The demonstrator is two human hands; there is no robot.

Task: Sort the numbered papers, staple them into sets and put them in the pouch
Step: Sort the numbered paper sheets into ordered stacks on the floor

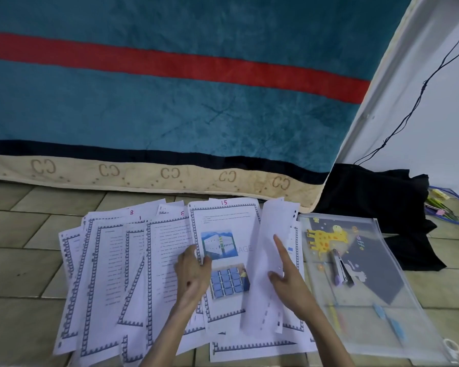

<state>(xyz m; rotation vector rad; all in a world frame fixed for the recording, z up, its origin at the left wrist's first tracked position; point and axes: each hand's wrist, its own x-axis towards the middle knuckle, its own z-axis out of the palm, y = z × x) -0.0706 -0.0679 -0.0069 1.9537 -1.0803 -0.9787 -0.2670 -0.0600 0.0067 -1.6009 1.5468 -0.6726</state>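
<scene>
Several numbered papers [112, 263] with blue patterned borders lie fanned out on the tiled floor, with 8, 1, 5 and 15 written at their tops. My left hand [192, 274] grips the left edge of the sheet marked 15 [224, 226]. My right hand [285, 274] holds a blank-backed sheet [265, 260] lifted on edge, index finger stretched along it. To the right lies the clear zip pouch [382, 313] with a giraffe print. A purple stapler [341, 268] rests on top of it.
A mattress under a teal blanket with a red stripe [170, 102] runs along the far side of the papers. Dark cloth [376, 197] lies heaped beyond the pouch. A black cable [408, 112] hangs down the white wall, and pens [440, 205] lie at far right.
</scene>
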